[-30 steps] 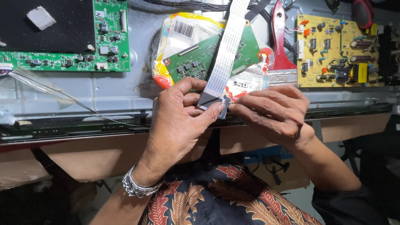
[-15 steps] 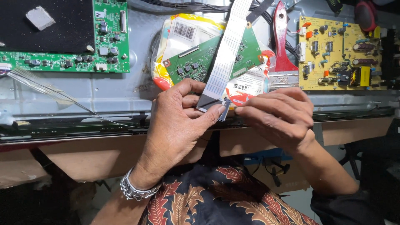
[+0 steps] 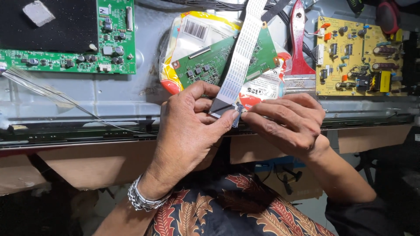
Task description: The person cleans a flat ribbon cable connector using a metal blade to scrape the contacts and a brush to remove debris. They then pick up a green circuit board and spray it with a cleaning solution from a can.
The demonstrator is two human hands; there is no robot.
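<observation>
A white flat ribbon cable (image 3: 239, 61) runs from the top of the view down to my hands. My left hand (image 3: 188, 126) pinches its dark lower end between thumb and fingers. My right hand (image 3: 286, 122) meets it from the right, its fingertips closed on the small connector tip at the cable's end. Behind the cable lies a small green circuit board (image 3: 214, 63) resting on a yellow and white plastic bag (image 3: 183, 39). Everything sits on the grey metal back panel (image 3: 118, 94) of a flat screen.
A large green circuit board (image 3: 70, 61) with a black sheet sits at top left. At top right there is a yellow power board (image 3: 358, 54), and a red-handled brush (image 3: 299, 48) lies beside it. Thin clear strips (image 3: 39, 87) lie at the left. Brown cardboard (image 3: 87, 161) hangs below the panel's edge.
My hands have stayed together on the cable end. The fingers shifted only slightly.
</observation>
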